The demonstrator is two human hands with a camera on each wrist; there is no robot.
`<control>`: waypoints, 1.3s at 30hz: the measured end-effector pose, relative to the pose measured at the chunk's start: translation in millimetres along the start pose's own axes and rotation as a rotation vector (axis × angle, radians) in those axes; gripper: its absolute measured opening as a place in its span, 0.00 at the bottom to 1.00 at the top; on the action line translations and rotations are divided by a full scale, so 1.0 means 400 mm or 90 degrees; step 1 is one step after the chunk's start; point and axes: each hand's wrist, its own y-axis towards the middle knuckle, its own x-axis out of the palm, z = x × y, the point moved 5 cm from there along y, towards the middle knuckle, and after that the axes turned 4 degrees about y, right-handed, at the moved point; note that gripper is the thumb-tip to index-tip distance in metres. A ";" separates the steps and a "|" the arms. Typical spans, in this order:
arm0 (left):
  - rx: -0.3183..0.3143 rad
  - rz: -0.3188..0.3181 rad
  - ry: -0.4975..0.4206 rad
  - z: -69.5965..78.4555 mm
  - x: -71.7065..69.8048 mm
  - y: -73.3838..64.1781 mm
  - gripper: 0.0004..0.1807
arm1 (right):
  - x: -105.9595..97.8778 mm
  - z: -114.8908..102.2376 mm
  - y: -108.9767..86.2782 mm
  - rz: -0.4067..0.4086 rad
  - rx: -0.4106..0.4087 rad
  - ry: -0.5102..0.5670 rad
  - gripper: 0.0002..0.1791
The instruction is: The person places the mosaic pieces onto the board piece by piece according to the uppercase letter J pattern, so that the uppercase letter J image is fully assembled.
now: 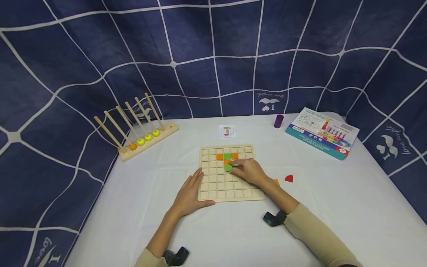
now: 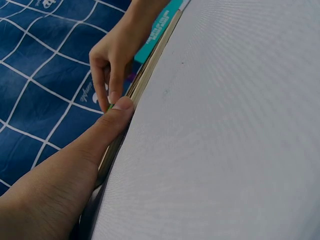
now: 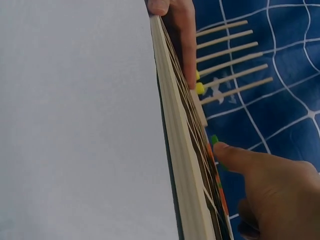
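A wooden grid board [image 1: 213,186] lies on the white table. My left hand [image 1: 189,195] rests at its lower left, fingers along the left side and thumb at the near edge. Above the board's middle, my right hand [image 1: 249,171] pinches a green square tile [image 1: 228,168] between thumb and fingertips; the left wrist view shows this right hand [image 2: 115,57] pointing down. An orange tile [image 1: 219,157], a green tile [image 1: 227,156] and another orange tile [image 1: 235,156] form a row in the grid. Below the green one sits a further orange tile [image 1: 227,162], partly covered by fingers.
A small pattern card [image 1: 227,131] lies beyond the board. Right of it are a purple cylinder [image 1: 278,121] and a boxed set [image 1: 321,131]. A red quarter-circle [image 1: 289,178] and a partly hidden orange piece [image 1: 276,182] lie near my right forearm. A pegged bead stand [image 1: 150,141] stands back left.
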 end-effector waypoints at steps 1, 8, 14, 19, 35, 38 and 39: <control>0.003 0.002 0.000 0.001 0.000 0.000 0.64 | 0.003 0.000 0.000 -0.004 0.002 0.000 0.18; 0.003 0.000 -0.001 0.001 0.000 0.001 0.64 | 0.015 0.004 -0.005 -0.005 0.003 -0.010 0.18; 0.005 -0.004 0.000 0.001 -0.004 0.001 0.64 | 0.015 0.000 -0.003 -0.003 -0.001 -0.019 0.18; 0.005 0.001 -0.002 0.002 -0.006 0.001 0.64 | 0.007 -0.002 -0.005 0.002 -0.010 -0.016 0.20; -0.002 0.008 0.004 0.003 0.001 0.000 0.64 | -0.204 0.093 -0.168 0.017 0.073 0.069 0.19; -0.006 0.008 0.006 0.004 0.001 0.003 0.64 | -0.234 0.114 -0.205 0.005 0.093 0.081 0.19; -0.006 0.009 0.008 0.004 0.001 0.004 0.64 | -0.241 0.122 -0.216 -0.001 0.096 0.081 0.19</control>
